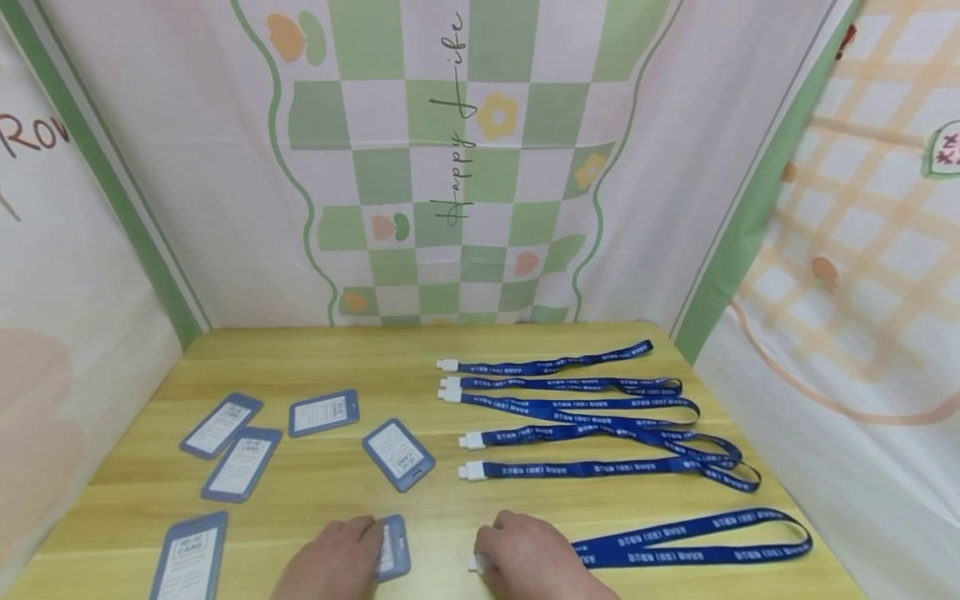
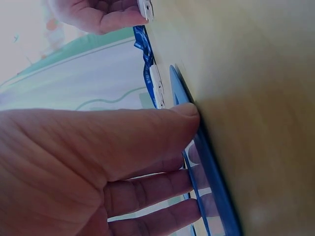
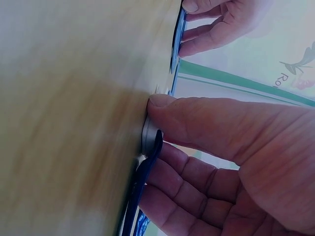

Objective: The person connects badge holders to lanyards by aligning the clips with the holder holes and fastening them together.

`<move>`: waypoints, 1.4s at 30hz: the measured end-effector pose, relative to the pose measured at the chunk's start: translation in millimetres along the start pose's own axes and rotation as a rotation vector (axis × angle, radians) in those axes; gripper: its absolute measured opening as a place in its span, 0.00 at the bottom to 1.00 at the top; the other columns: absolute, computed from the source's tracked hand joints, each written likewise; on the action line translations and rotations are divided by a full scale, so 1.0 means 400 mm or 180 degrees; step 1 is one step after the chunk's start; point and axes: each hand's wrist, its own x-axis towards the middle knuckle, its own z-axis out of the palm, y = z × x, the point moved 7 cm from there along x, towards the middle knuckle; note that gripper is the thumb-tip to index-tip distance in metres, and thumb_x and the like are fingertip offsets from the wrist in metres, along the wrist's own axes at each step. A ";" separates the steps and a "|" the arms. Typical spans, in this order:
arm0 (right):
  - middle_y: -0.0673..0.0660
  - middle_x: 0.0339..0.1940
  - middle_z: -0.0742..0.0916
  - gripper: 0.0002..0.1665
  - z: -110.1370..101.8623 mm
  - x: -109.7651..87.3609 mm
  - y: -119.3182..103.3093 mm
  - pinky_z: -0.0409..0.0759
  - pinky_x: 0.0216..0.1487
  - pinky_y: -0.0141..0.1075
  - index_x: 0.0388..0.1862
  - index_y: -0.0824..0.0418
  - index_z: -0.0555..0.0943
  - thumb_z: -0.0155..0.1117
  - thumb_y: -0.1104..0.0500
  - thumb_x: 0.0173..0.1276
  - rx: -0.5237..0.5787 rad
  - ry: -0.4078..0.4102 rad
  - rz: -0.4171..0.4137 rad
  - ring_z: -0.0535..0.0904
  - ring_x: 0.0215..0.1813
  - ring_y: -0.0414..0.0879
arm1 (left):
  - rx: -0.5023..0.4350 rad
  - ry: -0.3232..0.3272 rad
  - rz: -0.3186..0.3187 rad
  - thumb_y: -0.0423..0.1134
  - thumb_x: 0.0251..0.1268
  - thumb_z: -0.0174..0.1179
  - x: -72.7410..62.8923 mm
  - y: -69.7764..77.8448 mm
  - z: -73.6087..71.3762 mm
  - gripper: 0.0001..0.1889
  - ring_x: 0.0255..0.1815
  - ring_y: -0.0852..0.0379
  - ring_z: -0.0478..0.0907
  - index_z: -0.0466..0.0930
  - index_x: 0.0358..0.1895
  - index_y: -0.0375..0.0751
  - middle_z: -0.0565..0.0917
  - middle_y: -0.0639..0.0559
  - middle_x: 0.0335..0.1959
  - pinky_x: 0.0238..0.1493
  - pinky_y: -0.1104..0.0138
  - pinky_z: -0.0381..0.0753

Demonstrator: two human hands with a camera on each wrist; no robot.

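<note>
My left hand (image 1: pixel 330 558) grips a blue ID card holder (image 1: pixel 396 550) lying at the front of the table, its slotted end pointing right. In the left wrist view the thumb (image 2: pixel 184 115) is at the holder's near edge, with fingers at its other side. To the right, my right hand (image 1: pixel 534 557) pinches the white clip (image 3: pixel 151 130) of the nearest blue lanyard (image 1: pixel 697 540). That lanyard's printed strap runs out rightward into a long loop. A short gap of table separates the held holder from the clip.
More blue card holders, one (image 1: pixel 399 454) just behind my left hand, lie scattered on the left of the wooden table (image 1: pixel 435 500). Several lanyards (image 1: pixel 585 468) are laid out behind my right hand, clips leftward, some loops overlapping. Patterned cloth (image 1: pixel 495 50) hangs around the back and sides.
</note>
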 end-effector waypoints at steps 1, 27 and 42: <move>0.38 0.30 0.79 0.08 0.000 0.000 -0.001 0.77 0.35 0.32 0.47 0.41 0.88 0.72 0.49 0.71 -0.0007 0.0002 0.0000 0.72 0.32 0.35 | 0.0003 -0.0007 -0.0001 0.58 0.47 0.79 0.001 0.001 0.001 0.41 0.56 0.40 0.82 0.81 0.62 0.35 0.84 0.42 0.58 0.59 0.44 0.85; 0.37 0.29 0.79 0.08 -0.002 -0.002 -0.004 0.77 0.35 0.30 0.48 0.43 0.88 0.72 0.51 0.70 -0.0039 0.0048 -0.0051 0.73 0.31 0.34 | 0.0131 0.0002 0.0145 0.53 0.56 0.74 0.007 0.021 0.012 0.33 0.55 0.42 0.83 0.81 0.62 0.38 0.84 0.42 0.57 0.56 0.47 0.87; 0.38 0.29 0.79 0.09 0.002 -0.005 -0.006 0.76 0.34 0.31 0.48 0.42 0.89 0.73 0.51 0.70 -0.0017 0.0058 -0.0043 0.72 0.31 0.34 | 0.0099 -0.0047 0.0224 0.70 0.51 0.71 0.009 0.029 0.014 0.44 0.55 0.42 0.83 0.81 0.62 0.38 0.85 0.42 0.56 0.56 0.48 0.87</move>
